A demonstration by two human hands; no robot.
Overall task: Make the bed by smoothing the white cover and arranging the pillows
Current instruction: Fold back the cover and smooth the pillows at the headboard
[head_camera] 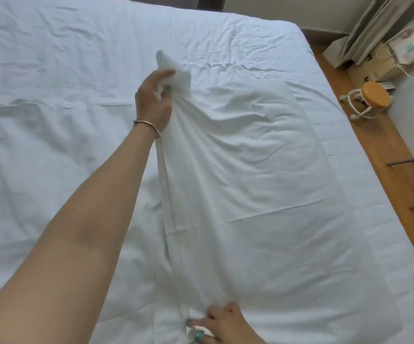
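Right hand (228, 324) pinching one pillow (263, 182) at its near corner, left hand (155, 100) gripping its far corner; one white cover (52, 83), one stool (372, 96).

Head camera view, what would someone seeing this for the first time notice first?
A bare left arm reaches across the middle, the left hand gripping a bunched corner of the pillow, which lies on the wrinkled white cover. At the bottom edge the right hand pinches the pillow's near corner. A small round wooden-topped stool stands on the floor at upper right.
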